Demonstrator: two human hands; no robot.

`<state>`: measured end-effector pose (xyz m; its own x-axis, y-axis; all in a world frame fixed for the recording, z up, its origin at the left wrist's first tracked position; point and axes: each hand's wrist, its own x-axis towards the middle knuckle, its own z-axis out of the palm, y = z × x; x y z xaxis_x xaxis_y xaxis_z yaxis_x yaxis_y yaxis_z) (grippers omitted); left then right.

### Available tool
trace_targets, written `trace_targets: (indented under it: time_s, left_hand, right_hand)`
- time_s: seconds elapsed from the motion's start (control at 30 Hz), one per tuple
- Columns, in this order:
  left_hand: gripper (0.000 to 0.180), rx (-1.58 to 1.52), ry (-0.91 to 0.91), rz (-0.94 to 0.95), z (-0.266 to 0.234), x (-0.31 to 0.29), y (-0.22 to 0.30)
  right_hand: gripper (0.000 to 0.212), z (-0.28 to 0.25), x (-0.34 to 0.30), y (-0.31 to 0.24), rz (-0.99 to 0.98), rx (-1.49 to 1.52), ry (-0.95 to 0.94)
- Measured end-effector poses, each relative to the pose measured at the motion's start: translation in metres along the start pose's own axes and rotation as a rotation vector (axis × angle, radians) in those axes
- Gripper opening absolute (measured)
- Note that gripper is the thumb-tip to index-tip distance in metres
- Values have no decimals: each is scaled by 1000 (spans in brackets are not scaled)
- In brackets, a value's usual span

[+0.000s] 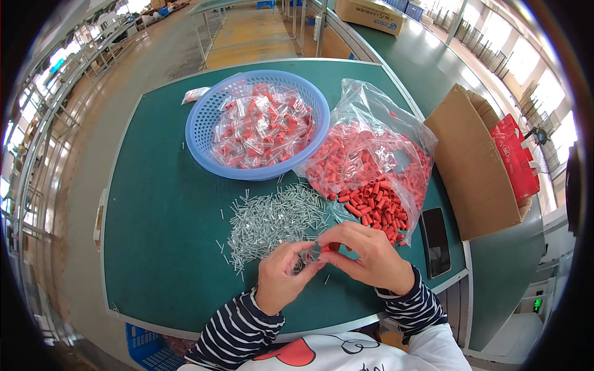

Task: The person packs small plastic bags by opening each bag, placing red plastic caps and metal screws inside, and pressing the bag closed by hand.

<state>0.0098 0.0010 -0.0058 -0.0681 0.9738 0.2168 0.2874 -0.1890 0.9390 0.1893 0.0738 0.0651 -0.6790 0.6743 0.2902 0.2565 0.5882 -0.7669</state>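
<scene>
My left hand (284, 274) is closed on a small see-through plastic bag (303, 264), mostly hidden by the fingers. My right hand (369, 255) meets it at the bag's mouth, with a red plastic plug (330, 247) between thumb and fingertips. Just beyond the hands spreads a loose pile of silver screws (272, 219). To its right, red plastic plugs (380, 207) spill from a large see-through bag (365, 148). A blue perforated basket (201, 139) behind the screws holds many filled little bags (263, 127) with red pieces inside.
All this lies on a green-topped table (161, 247) with a pale metal edge. A dark phone (436, 241) rests by the right edge. Beyond it stands an open cardboard box (473, 167) with a red bag (513, 157). A blue crate (145, 346) sits below the front edge.
</scene>
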Motion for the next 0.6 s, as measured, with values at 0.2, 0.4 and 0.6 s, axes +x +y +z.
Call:
trace_targets:
  time_s: [0.2,0.4,0.6]
  left_hand:
    - [36,41,-17,93,0,-3,-9]
    - [30,-136,21,-47,0,-5,-7]
    - [30,-368,29,-61,-4,-6,-7]
  right_hand:
    - [29,4,4,-4,-68,76,-32]
    - [32,-1,-4,19,57,29,-48]
    - [22,24,-9,27,55,304,-96]
